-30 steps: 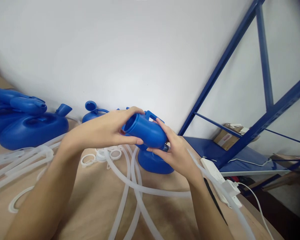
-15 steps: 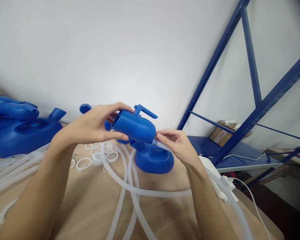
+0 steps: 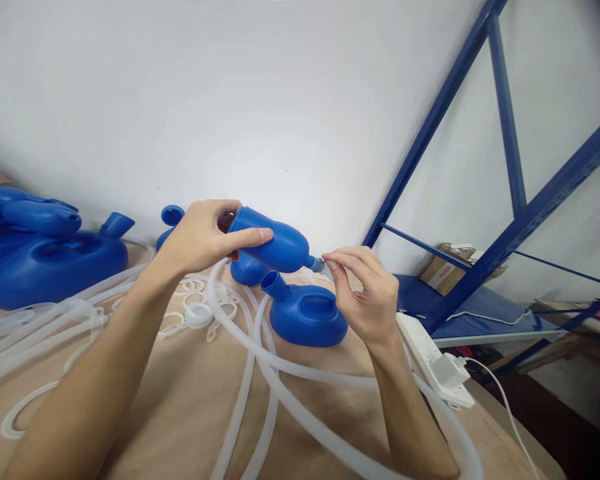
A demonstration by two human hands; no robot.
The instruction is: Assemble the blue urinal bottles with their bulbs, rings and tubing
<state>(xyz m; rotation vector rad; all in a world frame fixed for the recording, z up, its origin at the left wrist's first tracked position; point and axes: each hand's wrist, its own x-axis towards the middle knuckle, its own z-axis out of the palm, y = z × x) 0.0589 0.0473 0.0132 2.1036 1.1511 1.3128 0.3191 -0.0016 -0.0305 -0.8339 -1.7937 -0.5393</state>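
Observation:
My left hand (image 3: 213,230) is wrapped round the wide end of a blue plastic urinal cup (image 3: 280,248), thumb on its near side. The cup lies tilted in the air, its narrow spout pointing right and slightly down. A clear hose end sits on the spout with a small metal hose clamp (image 3: 323,261) around it. The thumb and forefinger of my right hand (image 3: 364,290) pinch at the clamp, partly hiding it. Just below, a blue urinal bottle (image 3: 310,317) stands upright on the table. Translucent hoses (image 3: 300,407) loop across the table.
More blue bottles (image 3: 55,267) are piled at the left. White rings and caps (image 3: 199,315) lie behind my left forearm. At the right are a white power strip (image 3: 433,360) with a plug and cable, a blue metal rack (image 3: 430,127) and a cardboard box (image 3: 443,272).
The cup has rolled in my left hand, so its handle no longer shows and the spout does. My right hand has shifted from gripping the hose to a fingertip pinch at the clamp.

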